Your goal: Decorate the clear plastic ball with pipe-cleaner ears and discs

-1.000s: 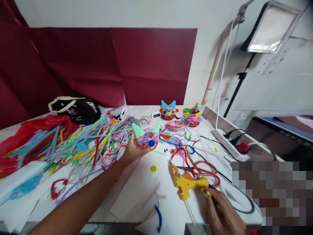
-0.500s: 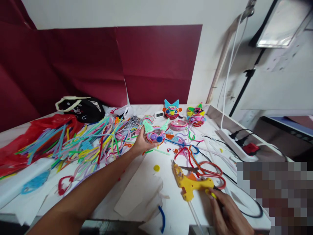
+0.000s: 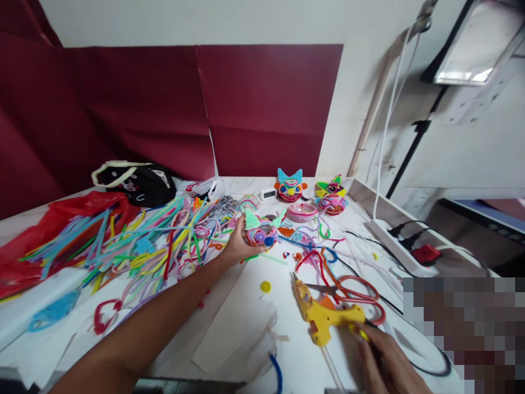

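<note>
Left hand [image 3: 240,243] – bare; forearm [image 3: 164,312] behind it also bare, long, slender at the wrist, broader farther back. Right hand [image 3: 385,355] – bare, its visible fingers [image 3: 371,364] slim.

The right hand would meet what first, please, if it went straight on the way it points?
The right hand would probably meet the handle of the yellow glue gun first, though depth is unclear and it might pass above.
</note>
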Available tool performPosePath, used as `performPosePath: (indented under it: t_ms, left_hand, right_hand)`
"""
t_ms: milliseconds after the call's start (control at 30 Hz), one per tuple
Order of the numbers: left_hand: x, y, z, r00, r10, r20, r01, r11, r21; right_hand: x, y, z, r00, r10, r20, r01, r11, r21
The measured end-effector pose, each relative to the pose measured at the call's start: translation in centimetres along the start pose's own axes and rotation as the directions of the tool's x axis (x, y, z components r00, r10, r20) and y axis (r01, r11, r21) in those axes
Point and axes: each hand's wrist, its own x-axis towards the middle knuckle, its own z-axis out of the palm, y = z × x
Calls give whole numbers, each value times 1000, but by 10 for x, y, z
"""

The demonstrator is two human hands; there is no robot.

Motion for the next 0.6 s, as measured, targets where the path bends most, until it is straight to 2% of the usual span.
performPosePath:
  t_ms: [167,333,500,600]
  left_hand:
    - [1,-8,-3,1000,-27,3,27,998,50]
    - [2,-10,-4,999,-42,5,41,996,84]
    - [1,-7,-3,1000,-27,7,26,999,44]
    - [0,-2,-3,999,-33,30,33,999,-1]
  right_hand:
    - [0,11,0,986,-168,12,168,985,-49]
    - [-3,15,-1,991,-129,35,130,990,-45]
    - [-2,31,-4,952,-280,123,288,956,-50]
    - [-2,39,-5,931,-329,158,339,940,-36]
